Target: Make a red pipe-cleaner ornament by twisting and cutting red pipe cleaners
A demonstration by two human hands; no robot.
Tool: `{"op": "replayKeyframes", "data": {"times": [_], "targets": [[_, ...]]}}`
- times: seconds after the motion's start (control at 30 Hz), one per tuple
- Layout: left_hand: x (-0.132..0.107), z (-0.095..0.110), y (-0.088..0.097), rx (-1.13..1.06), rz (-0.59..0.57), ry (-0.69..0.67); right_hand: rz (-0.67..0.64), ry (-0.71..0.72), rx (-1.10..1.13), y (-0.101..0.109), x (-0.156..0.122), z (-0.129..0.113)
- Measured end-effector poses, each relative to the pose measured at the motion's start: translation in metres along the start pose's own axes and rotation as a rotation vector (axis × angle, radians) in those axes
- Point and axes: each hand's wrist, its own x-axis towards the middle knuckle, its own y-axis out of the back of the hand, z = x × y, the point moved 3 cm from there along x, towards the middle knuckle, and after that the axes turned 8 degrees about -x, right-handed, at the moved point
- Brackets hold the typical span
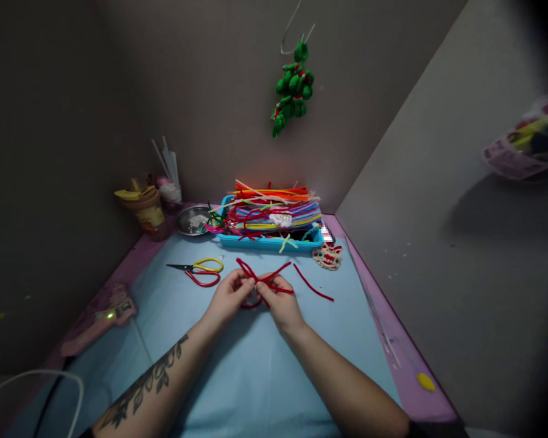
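Red pipe cleaners (pixel 279 268), bent and crossing each other, are pinched between my two hands above the blue table cover. My left hand (pixel 234 293) is closed on them from the left, with a loop sticking up past its fingers. From the right, my right hand (pixel 279 301) grips the same pipe cleaners, two ends pointing out beyond it. A further red curve hangs just below the fingertips. How the strands join is hidden by my fingers. One loose red pipe cleaner (pixel 313 283) lies to the right of my hands. Scissors (pixel 196 271) with yellow and red handles lie to the left.
A blue tray (pixel 269 243) of colourful pipe cleaners stands at the back, beside a metal dish (pixel 192 220) and a small beige-and-red face ornament (pixel 327 256). A lit pink glue gun (pixel 103 325) lies left. A green ornament (pixel 295 88) hangs above. Walls enclose the table.
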Motion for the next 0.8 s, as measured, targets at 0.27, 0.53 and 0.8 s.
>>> {"op": "replayKeyframes", "data": {"times": [0.27,0.53,0.8], "targets": [[0.003,0.000,0.008,0.029,0.066,0.035,-0.014,0.081,-0.175,0.002,-0.003,-0.008],[0.002,0.002,0.008,-0.121,0.036,0.052,-0.041,0.142,-0.217,0.003,-0.002,-0.009],[0.000,0.006,0.012,-0.196,0.000,0.142,0.043,0.127,-0.340,0.030,0.014,-0.002]]}}
